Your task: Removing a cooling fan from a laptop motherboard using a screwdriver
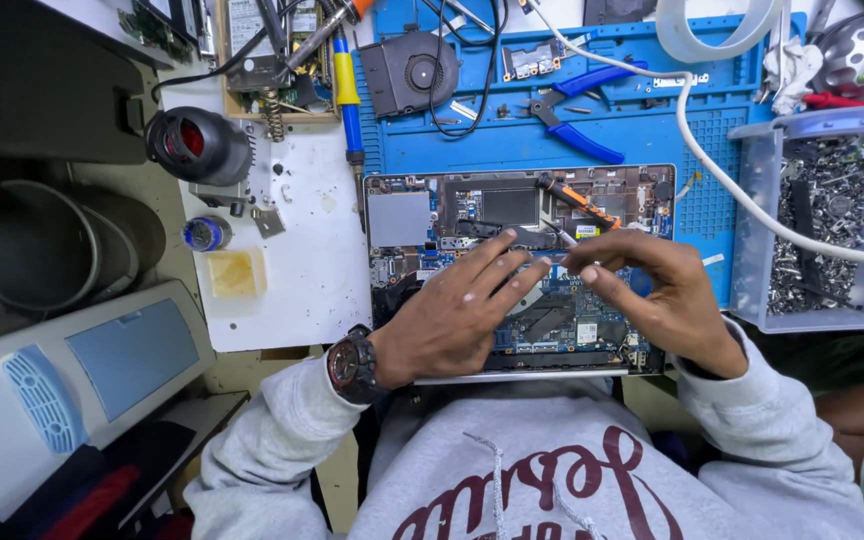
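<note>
An opened laptop base (422, 215) with its circuit board exposed lies on a blue work mat (552, 140) in front of me. My left hand (457, 310), with a dark watch on the wrist, rests flat on the board, fingers spread. My right hand (657, 295) hovers over the board's right half, thumb and forefinger pinched together on something too small to make out. An orange-handled screwdriver (577, 203) lies on the laptop's upper part, just beyond my fingertips.
Blue-handled pliers (577, 110) and a black cooling fan (407, 72) lie on the mat. A clear bin of screws and metal scraps (822, 215) stands at right, with a white hose (722, 175) across it. A white board (297, 260) and round dark containers (197, 145) sit at left.
</note>
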